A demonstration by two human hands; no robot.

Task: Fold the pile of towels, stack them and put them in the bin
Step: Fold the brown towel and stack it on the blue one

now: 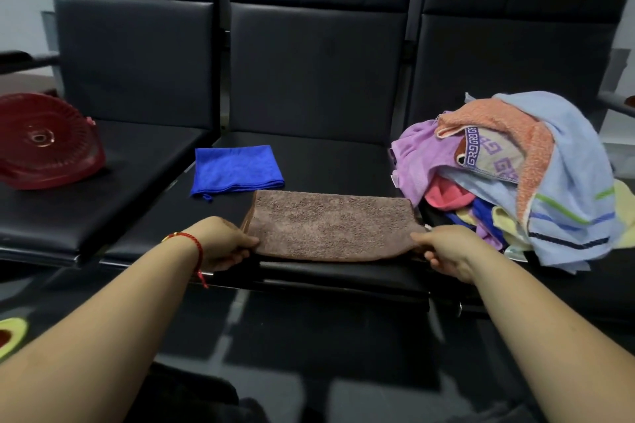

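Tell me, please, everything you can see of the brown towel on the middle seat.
The brown towel looks like nubby terry cloth with a smoother hem showing at its left end. It lies flat, folded into a wide strip, along the front edge of the middle seat. The left hand pinches its near left corner and the right hand its near right corner. The blue towel lies just behind it, apart; the pile sits at its right end.

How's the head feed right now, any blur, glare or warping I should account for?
Head view: dim and flat, no glare; brown towel and both hands, left hand, right hand, reasonably sharp; wide-angle bending bows the seat backs at the edges; slightly soft overall.
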